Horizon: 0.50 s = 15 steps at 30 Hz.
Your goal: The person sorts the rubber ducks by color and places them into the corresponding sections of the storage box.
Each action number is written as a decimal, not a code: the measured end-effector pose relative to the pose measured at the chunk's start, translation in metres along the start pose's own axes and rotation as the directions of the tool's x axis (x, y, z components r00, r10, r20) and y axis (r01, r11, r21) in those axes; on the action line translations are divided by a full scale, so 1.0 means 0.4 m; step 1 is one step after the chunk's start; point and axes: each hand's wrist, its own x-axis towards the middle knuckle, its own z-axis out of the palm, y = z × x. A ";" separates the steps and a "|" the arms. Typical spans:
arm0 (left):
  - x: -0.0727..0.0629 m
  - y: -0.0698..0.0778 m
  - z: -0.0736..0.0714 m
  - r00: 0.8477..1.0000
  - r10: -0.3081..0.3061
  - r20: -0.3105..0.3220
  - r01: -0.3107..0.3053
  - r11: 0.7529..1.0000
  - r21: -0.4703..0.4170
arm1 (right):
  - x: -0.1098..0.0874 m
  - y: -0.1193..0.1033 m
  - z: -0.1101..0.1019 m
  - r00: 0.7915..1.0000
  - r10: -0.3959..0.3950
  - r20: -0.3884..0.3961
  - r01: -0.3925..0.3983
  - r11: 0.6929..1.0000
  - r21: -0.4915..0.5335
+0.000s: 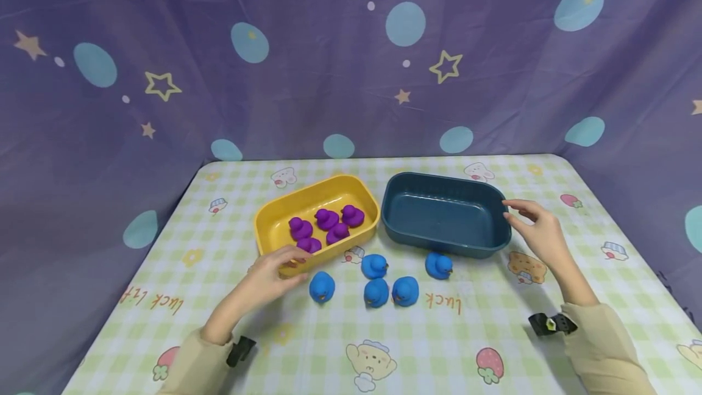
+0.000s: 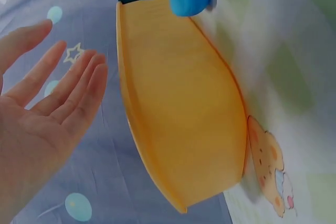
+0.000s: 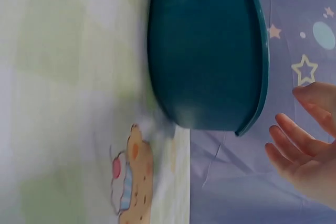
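Over the near left part of the yellow bin (image 1: 317, 189) is my left hand (image 1: 269, 276), its fingers spread and nothing in them. Several purple rubber ducks (image 1: 327, 219) sit inside that bin. My right hand (image 1: 540, 233) is at the right end of the dark teal bin (image 1: 441, 245), thumb and fingers apart, holding nothing; whether the fingertips touch the rim I cannot tell. No ducks show inside the teal bin. Several blue rubber ducks lie on the cloth before the bins, one blue duck (image 1: 322, 287) being closest to my left hand. In the left wrist view, the yellow bin's wall (image 2: 178, 108) stands beside my spread fingers.
A green-and-white checked cloth (image 1: 428, 355) with cartoon prints covers the table. The two bins stand side by side, nearly touching. Behind the table hangs a purple curtain (image 1: 307, 96) with stars and ovals. A dark camera mount (image 1: 551, 323) sits on the right wrist.
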 end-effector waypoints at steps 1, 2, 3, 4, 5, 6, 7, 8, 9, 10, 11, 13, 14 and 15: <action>0.000 0.001 0.003 1.000 -0.004 0.017 0.004 1.000 -0.011 | 0.005 0.034 0.002 1.000 -0.007 -0.019 0.007 1.000 -0.009; 0.000 0.002 0.006 1.000 -0.004 0.031 0.005 1.000 -0.014 | 0.011 0.073 0.007 0.999 -0.016 -0.041 0.015 1.000 -0.021; -0.001 0.002 0.008 0.999 -0.004 0.046 0.005 1.000 -0.024 | 0.017 0.113 0.011 0.998 -0.023 -0.060 0.021 0.999 -0.032; -0.001 0.004 0.010 0.998 -0.005 0.060 0.007 1.000 -0.029 | 0.022 0.150 0.015 0.997 -0.019 -0.072 0.015 0.998 -0.053; -0.002 0.005 0.012 0.997 -0.003 0.075 0.006 0.999 -0.034 | 0.024 0.170 0.016 0.997 -0.018 -0.076 0.013 0.997 -0.071; -0.002 0.006 0.014 0.996 -0.001 0.088 0.004 0.999 -0.039 | 0.027 0.198 0.019 0.997 -0.015 -0.081 0.009 0.997 -0.073; -0.002 0.008 0.016 0.995 0.001 0.100 0.003 0.999 -0.040 | 0.030 0.222 0.022 0.996 -0.009 -0.089 0.003 0.997 -0.072; -0.003 0.009 0.018 0.994 -0.003 0.112 0.007 0.999 -0.035 | 0.030 0.235 0.024 0.996 -0.003 -0.089 -0.003 0.998 -0.067; -0.003 0.010 0.020 0.992 -0.005 0.123 0.009 0.999 -0.033 | 0.030 0.244 0.024 0.996 0.005 -0.087 -0.010 0.998 -0.062; -0.003 0.011 0.022 0.991 -0.008 0.133 0.011 1.000 -0.027 | 0.029 0.248 0.025 0.996 0.009 -0.085 -0.013 0.998 -0.055; -0.004 0.012 0.024 0.989 -0.013 0.145 0.017 1.000 -0.026 | 0.028 0.249 0.025 0.997 0.011 -0.081 -0.015 0.999 -0.046; -0.004 0.013 0.027 0.986 -0.026 0.167 0.031 0.999 -0.028 | 0.025 0.246 0.025 0.996 0.020 -0.086 -0.025 0.998 -0.061; -0.004 0.013 0.028 0.984 -0.030 0.176 0.036 0.999 -0.027 | 0.024 0.242 0.025 0.996 0.024 -0.090 -0.029 0.998 -0.063; -0.004 0.013 0.029 0.982 -0.033 0.185 0.040 0.999 -0.030 | 0.023 0.239 0.025 0.996 0.025 -0.089 -0.030 0.998 -0.061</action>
